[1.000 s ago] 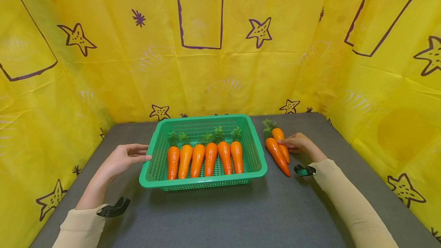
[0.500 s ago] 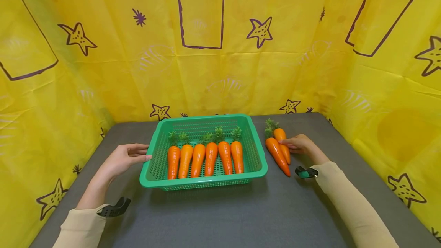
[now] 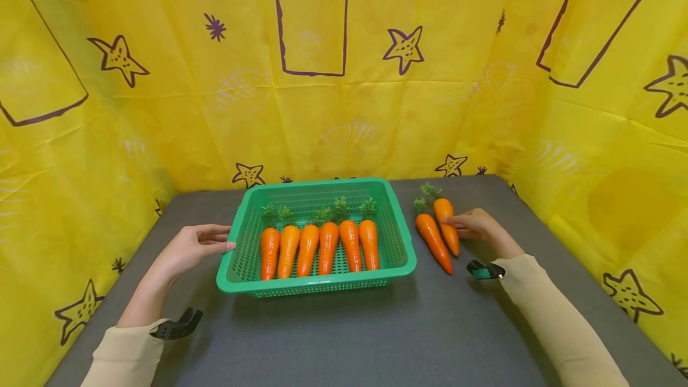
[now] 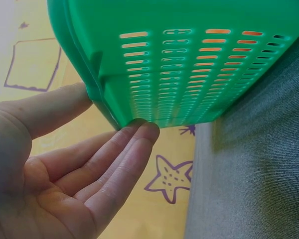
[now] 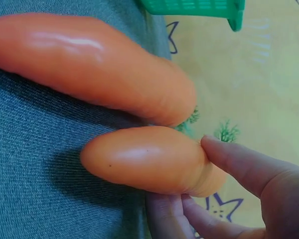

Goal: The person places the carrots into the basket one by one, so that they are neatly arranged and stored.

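A green plastic basket (image 3: pixel 317 283) holds several orange carrots (image 3: pixel 329 248) with leafy tops, side by side in a row. My left hand (image 3: pixel 189 251) touches the basket's left rim with its thumb tip. In the left wrist view, its relaxed fingers (image 4: pixel 117 164) reach the outer side wall (image 4: pixel 184 69). Right of the basket, my right hand (image 3: pixel 477 226) pinches a carrot (image 3: pixel 447 226) between thumb and fingers, close over the table. Another carrot (image 3: pixel 434 243) lies just left of it, and a narrow gap shows between them.
A dark grey cloth covers the table (image 3: pixel 344 339). Yellow curtains (image 3: pixel 344 112) with purple drawings stand behind it and on both sides. Black straps (image 3: pixel 177 324) sit at both wrists, over beige sleeves.
My right hand has moved slightly to the right with the pinched carrot, parting it from the carrot beside it. My left hand and the basket stay where they were.
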### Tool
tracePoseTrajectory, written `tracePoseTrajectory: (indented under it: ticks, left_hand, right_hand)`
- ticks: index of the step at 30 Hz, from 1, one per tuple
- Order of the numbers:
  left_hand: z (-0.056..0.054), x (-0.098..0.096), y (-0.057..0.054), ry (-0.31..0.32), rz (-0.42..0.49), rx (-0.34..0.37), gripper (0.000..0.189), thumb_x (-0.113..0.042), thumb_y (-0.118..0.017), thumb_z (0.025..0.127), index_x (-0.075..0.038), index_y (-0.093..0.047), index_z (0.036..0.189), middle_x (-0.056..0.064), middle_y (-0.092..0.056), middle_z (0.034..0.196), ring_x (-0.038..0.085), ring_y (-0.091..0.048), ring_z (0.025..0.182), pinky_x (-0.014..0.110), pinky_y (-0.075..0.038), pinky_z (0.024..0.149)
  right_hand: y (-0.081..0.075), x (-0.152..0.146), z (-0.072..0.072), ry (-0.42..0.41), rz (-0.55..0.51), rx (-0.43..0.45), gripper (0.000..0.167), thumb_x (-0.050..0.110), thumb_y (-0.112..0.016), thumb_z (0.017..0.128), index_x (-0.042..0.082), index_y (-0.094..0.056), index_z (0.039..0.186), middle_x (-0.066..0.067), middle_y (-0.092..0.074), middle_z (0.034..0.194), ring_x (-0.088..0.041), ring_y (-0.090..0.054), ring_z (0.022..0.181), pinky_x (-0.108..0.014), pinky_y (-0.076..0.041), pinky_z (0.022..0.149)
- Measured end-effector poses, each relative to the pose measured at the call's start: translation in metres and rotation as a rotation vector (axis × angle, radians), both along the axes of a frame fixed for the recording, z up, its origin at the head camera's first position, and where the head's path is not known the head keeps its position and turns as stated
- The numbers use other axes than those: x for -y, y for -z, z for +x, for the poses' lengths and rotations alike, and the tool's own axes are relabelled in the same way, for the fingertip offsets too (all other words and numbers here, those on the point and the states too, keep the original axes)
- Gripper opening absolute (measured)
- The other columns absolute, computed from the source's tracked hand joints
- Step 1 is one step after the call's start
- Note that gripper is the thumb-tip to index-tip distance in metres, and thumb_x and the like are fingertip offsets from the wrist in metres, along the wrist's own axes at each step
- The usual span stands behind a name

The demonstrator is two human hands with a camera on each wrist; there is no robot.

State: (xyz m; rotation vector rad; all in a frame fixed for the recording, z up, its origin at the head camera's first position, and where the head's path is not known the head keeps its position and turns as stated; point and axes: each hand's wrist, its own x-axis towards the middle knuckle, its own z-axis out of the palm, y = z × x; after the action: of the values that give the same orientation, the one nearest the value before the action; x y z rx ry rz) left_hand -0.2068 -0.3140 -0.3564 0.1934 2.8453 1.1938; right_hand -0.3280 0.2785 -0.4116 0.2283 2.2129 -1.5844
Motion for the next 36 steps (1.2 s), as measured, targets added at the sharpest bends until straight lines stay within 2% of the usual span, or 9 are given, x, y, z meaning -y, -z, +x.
tracePoseTrajectory:
  ticks: [4, 14, 22, 27, 32, 36]
  left_hand:
    - [0.000, 0.000, -0.001, 0.001, -0.004, 0.000, 0.063, -0.038, -0.069, 0.086, 0.001, -0.053, 0.132, 0.021, -0.065, 0.117, 0.033, -0.063, 0.107, 0.055, -0.047, 0.092]
    - [0.001, 0.001, 0.000, 0.000, -0.008, 0.001, 0.063, -0.038, -0.069, 0.086, 0.001, -0.053, 0.132, 0.021, -0.065, 0.117, 0.033, -0.063, 0.107, 0.054, -0.048, 0.091]
    - [0.001, 0.000, 0.000, 0.002, -0.003, 0.002, 0.063, -0.038, -0.069, 0.086, 0.001, -0.053, 0.132, 0.021, -0.065, 0.117, 0.033, -0.063, 0.107, 0.054, -0.048, 0.091]
    - [0.001, 0.000, 0.001, 0.000, -0.002, 0.006, 0.063, -0.039, -0.068, 0.086, 0.001, -0.052, 0.133, 0.021, -0.064, 0.118, 0.034, -0.062, 0.108, 0.054, -0.048, 0.091]
    - [0.000, 0.000, 0.001, -0.002, -0.005, 0.007, 0.063, -0.039, -0.068, 0.087, 0.001, -0.052, 0.133, 0.021, -0.064, 0.118, 0.034, -0.062, 0.109, 0.054, -0.048, 0.091]
    - [0.000, 0.001, 0.002, -0.003, -0.006, 0.010, 0.063, -0.040, -0.068, 0.087, 0.001, -0.052, 0.133, 0.021, -0.064, 0.118, 0.034, -0.062, 0.109, 0.054, -0.048, 0.091]
  right_hand:
    - [-0.005, -0.001, 0.005, -0.005, 0.000, -0.019, 0.071, 0.026, -0.067, 0.089, -0.019, -0.037, 0.135, -0.006, -0.063, 0.104, -0.004, -0.066, 0.080, -0.027, -0.056, 0.081]
    - [-0.022, 0.004, 0.015, -0.021, 0.103, -0.071, 0.070, 0.031, -0.069, 0.087, -0.016, -0.043, 0.132, -0.008, -0.064, 0.106, -0.004, -0.066, 0.079, -0.030, -0.055, 0.084]
    - [-0.034, 0.010, 0.025, -0.075, 0.185, -0.099, 0.071, 0.037, -0.067, 0.088, -0.015, -0.047, 0.131, -0.017, -0.063, 0.115, -0.004, -0.067, 0.080, -0.042, -0.049, 0.095]
    - [-0.040, 0.016, 0.029, -0.111, 0.225, -0.132, 0.072, 0.041, -0.066, 0.088, -0.013, -0.047, 0.132, -0.028, -0.052, 0.130, -0.008, -0.068, 0.086, -0.044, -0.048, 0.097]
    - [-0.048, 0.022, 0.034, -0.135, 0.275, -0.146, 0.076, 0.045, -0.065, 0.087, -0.012, -0.046, 0.134, -0.030, -0.045, 0.137, -0.016, -0.067, 0.097, -0.042, -0.048, 0.096]
    - [-0.054, 0.029, 0.039, -0.140, 0.260, -0.152, 0.075, 0.044, -0.066, 0.087, -0.012, -0.047, 0.133, -0.030, -0.045, 0.137, -0.020, -0.066, 0.101, -0.041, -0.048, 0.096]
